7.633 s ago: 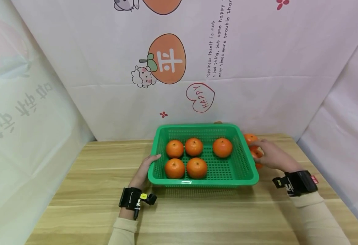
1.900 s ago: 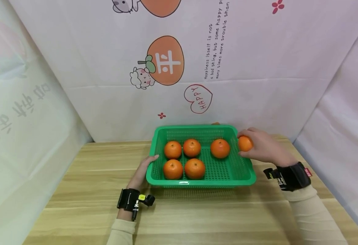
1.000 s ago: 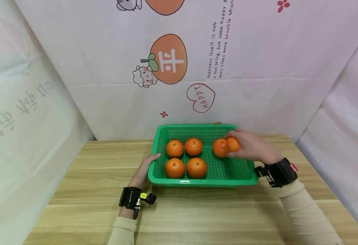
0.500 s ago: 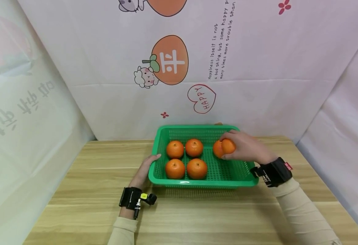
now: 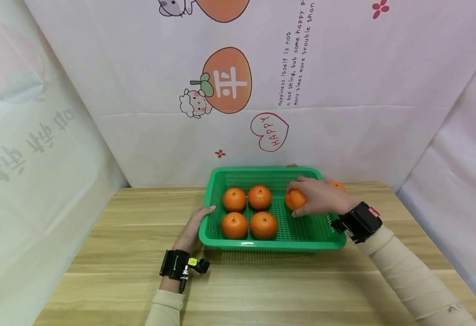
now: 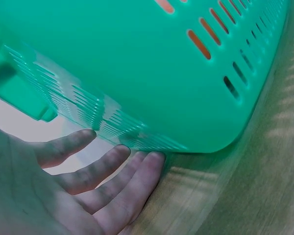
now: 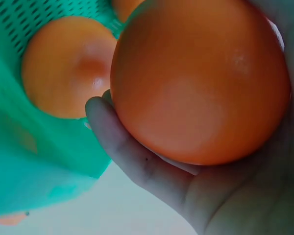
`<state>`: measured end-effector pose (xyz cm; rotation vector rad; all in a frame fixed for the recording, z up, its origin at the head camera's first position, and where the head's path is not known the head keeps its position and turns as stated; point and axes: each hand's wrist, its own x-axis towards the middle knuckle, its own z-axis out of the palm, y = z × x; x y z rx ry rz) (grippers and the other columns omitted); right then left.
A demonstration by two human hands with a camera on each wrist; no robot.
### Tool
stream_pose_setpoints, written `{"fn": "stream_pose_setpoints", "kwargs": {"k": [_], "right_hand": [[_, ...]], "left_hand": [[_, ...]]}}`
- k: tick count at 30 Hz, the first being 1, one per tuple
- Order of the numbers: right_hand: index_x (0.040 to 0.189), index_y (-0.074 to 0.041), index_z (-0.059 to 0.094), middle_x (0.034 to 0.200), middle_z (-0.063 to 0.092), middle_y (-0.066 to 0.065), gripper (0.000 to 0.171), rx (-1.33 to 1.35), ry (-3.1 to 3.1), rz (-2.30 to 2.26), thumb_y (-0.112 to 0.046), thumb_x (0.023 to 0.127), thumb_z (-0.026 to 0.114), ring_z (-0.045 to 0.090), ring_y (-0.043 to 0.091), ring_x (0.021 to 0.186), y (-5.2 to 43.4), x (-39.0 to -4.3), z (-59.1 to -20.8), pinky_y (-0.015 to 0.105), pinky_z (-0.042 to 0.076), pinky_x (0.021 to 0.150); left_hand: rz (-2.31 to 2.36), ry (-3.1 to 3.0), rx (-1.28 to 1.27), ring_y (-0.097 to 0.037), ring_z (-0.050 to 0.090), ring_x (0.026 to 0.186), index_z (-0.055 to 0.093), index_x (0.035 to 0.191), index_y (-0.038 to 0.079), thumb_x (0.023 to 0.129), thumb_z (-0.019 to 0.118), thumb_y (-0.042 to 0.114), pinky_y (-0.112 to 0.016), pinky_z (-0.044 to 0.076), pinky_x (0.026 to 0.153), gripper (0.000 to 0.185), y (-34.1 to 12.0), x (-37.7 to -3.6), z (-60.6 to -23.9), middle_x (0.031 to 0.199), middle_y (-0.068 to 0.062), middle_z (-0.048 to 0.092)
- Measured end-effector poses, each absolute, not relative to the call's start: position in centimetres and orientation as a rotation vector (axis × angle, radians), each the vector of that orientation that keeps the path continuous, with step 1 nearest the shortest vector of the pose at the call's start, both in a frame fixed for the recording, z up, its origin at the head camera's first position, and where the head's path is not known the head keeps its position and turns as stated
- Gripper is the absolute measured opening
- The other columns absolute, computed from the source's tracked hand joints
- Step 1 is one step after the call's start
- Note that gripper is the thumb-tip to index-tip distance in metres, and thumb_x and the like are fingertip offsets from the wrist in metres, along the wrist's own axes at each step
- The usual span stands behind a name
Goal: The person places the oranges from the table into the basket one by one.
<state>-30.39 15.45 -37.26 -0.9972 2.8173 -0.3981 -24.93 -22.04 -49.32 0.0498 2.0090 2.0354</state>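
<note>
We are holding an orange (image 5: 294, 199) in our right hand (image 5: 317, 197), fingers curling round it, over the right part of the green basket (image 5: 270, 242). The orange is round, so we are seeing no long axis on it, and neither the head view nor the right wrist view is showing a stem end, so we cannot tell which way it is pointing. From the right wrist view the orange (image 7: 201, 81) is filling the palm, with another orange (image 7: 68, 66) lying just below it on the basket floor.

Four more oranges are sitting in the left half of the basket in two rows: two at the back (image 5: 234, 199) (image 5: 259, 197) and two at the front (image 5: 234, 225) (image 5: 264, 225). One more orange (image 5: 337, 184) is peeking out on the wooden table (image 5: 120, 271) behind our right hand, outside the basket.

Our left hand (image 5: 191, 228) is resting with straight, relaxed fingers against the basket's left wall; the left wrist view is showing those fingers (image 6: 108, 166) lying along the wall's lower edge.

Compared with two seconds ago, our right hand has been carrying the orange from outside the right rim inward over the basket and lower, and it is now covering the fifth orange that was in plain sight. The left hand is staying put.
</note>
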Motion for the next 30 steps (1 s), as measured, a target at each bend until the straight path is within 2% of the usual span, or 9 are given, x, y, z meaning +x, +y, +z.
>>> {"fn": "stream_pose_setpoints", "kwargs": {"k": [7,12,14,18,23,27,30], "right_hand": [[0.131,-0.021,0.068,0.127,0.065,0.013,0.057,-1.002,2.774,-0.279,-0.034,0.080,0.090,0.063,0.025,0.100,15.3,-30.4,-37.0,0.038,0.057,0.077],[0.136,-0.014,0.065,0.143,0.061,0.023,0.066,-0.986,2.725,-0.187,-0.039,0.080,0.090,0.064,0.036,0.114,15.3,-29.8,-37.2,0.045,0.058,0.084],[0.136,-0.012,0.065,0.142,0.062,0.023,0.068,-0.981,2.709,-0.148,-0.041,0.080,0.090,0.065,0.033,0.112,15.4,-29.6,-37.4,0.045,0.057,0.086],[0.133,-0.014,0.065,0.125,0.068,0.012,0.066,-1.008,2.677,-0.090,-0.040,0.078,0.091,0.062,0.020,0.095,15.4,-29.4,-37.5,0.040,0.055,0.081],[0.132,-0.017,0.065,0.125,0.066,0.008,0.062,-1.010,2.629,-0.053,-0.036,0.079,0.090,0.059,0.017,0.090,15.0,-29.3,-37.5,0.037,0.055,0.079],[0.138,-0.014,0.064,0.131,0.066,0.008,0.066,-0.965,2.598,-0.017,-0.033,0.080,0.089,0.062,0.018,0.096,14.4,-29.2,-37.6,0.042,0.058,0.088],[0.144,-0.010,0.061,0.137,0.066,0.012,0.072,-0.942,2.565,0.016,-0.032,0.081,0.089,0.064,0.021,0.108,13.8,-29.3,-37.7,0.049,0.058,0.098]], "left_hand": [[2.042,2.011,0.038,-0.026,0.055,0.141,0.033,0.164,0.020,0.103,0.049,0.057,-0.045,0.051,0.114,0.073,-22.2,-24.9,-49.1,0.162,-0.011,0.049],[2.050,1.997,0.038,-0.027,0.053,0.143,0.031,0.165,0.021,0.104,0.049,0.056,-0.046,0.049,0.116,0.073,-22.1,-24.8,-49.1,0.163,-0.011,0.047],[2.053,1.988,0.043,-0.028,0.051,0.145,0.030,0.166,0.021,0.104,0.049,0.055,-0.047,0.047,0.117,0.073,-22.0,-24.7,-49.2,0.164,-0.011,0.045],[2.055,1.986,0.047,-0.028,0.051,0.145,0.029,0.166,0.021,0.104,0.048,0.056,-0.048,0.047,0.117,0.073,-21.9,-24.7,-49.2,0.164,-0.010,0.045],[2.063,1.977,0.058,-0.029,0.052,0.144,0.030,0.165,0.020,0.104,0.048,0.058,-0.048,0.049,0.116,0.074,-22.0,-24.8,-49.0,0.163,-0.012,0.046],[2.061,1.976,0.062,-0.028,0.053,0.143,0.030,0.165,0.020,0.105,0.048,0.057,-0.047,0.050,0.115,0.073,-22.0,-24.9,-49.0,0.163,-0.012,0.047],[2.056,1.989,0.056,-0.028,0.054,0.142,0.032,0.165,0.019,0.105,0.048,0.056,-0.047,0.050,0.115,0.072,-22.0,-24.8,-49.1,0.162,-0.013,0.048]]}}
